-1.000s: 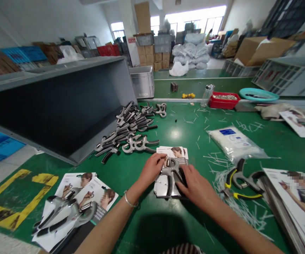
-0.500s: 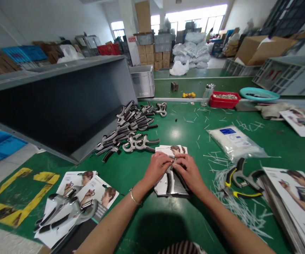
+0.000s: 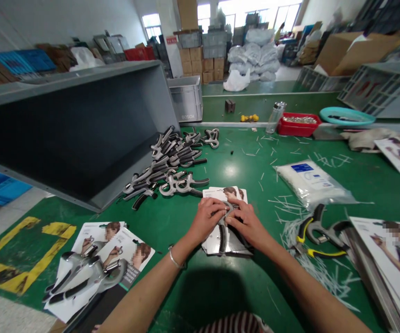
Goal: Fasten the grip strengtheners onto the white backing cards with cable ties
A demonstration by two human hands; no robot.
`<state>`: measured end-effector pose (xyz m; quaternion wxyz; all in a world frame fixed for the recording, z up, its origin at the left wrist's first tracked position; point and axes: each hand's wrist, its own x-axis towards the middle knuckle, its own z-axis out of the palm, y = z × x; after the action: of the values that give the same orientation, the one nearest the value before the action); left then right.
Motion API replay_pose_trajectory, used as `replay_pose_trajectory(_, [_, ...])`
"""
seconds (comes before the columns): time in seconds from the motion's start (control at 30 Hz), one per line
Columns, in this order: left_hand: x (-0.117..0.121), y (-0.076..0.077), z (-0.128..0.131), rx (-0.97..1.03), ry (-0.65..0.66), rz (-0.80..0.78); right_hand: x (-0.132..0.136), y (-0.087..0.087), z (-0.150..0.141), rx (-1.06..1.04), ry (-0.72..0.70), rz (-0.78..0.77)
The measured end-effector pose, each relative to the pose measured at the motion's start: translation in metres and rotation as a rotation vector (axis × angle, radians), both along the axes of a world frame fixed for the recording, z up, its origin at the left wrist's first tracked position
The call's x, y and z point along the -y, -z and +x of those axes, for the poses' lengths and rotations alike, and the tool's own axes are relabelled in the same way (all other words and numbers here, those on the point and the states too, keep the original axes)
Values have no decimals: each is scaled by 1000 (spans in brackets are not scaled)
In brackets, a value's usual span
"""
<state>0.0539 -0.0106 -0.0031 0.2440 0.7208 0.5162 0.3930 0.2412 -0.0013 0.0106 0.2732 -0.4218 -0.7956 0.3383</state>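
Before me, a hand grip strengthener (image 3: pixel 222 238) with dark handles lies on a small stack of printed cards (image 3: pixel 213 194). My left hand (image 3: pixel 208 217) is closed at its upper end, thumb and forefinger pinched together. From the other side my right hand (image 3: pixel 245 222) grips the same end, its fingertips nearly meeting those of the left. The fingers hide most of the spring end, and anything small between them cannot be made out. To the left, more grip strengtheners (image 3: pixel 89 273) rest on printed cards (image 3: pixel 140 254).
A pile of grip strengtheners (image 3: pixel 175 159) spills from a tipped grey crate (image 3: pixel 116 185). At right are yellow-handled cutters (image 3: pixel 324 252), loose white plastic strips (image 3: pixel 324 277), a bag of strips (image 3: pixel 314 182) and a card stack (image 3: pixel 387 259). Farther back stands a red tray (image 3: pixel 297 128).
Both hands stay at the strengthener's upper end, with small finger shifts. More of its grey curved top shows between them now. The camera view has tilted slightly.
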Motion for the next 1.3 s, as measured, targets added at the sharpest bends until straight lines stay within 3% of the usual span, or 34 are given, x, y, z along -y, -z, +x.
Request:
replay_pose_trajectory(0.4, [5,-1,-1,-34,17,31,-1,4,-1,-34,30,-18])
replay_pose_trajectory(0.53, [6,-8,-6,-147,128,53,0,5,-3,-74,80,-4])
replay_pose_trajectory(0.6, [5,-14,-8,-106,166,21,0,6,-3,-73,81,13])
replay_pose_trajectory(0.73, [5,-29,-9,10,54,-62,2,9,-3,-68,35,58])
replay_pose_trajectory(0.83, [13,-35,1,-42,-105,-12,4,9,-7,-93,121,66])
replay_pose_trajectory(0.93, [31,-31,15,-152,-113,75,5,9,-15,-118,225,76])
replay_pose_trajectory(1.13, [68,-7,25,-525,123,207,0,10,-23,-130,220,120])
replay_pose_trajectory(1.2, [75,-6,20,-531,71,202,2,8,-18,-116,212,129])
replay_pose_trajectory(1.3, [83,-11,6,-501,-181,160,14,-3,-4,-59,150,156])
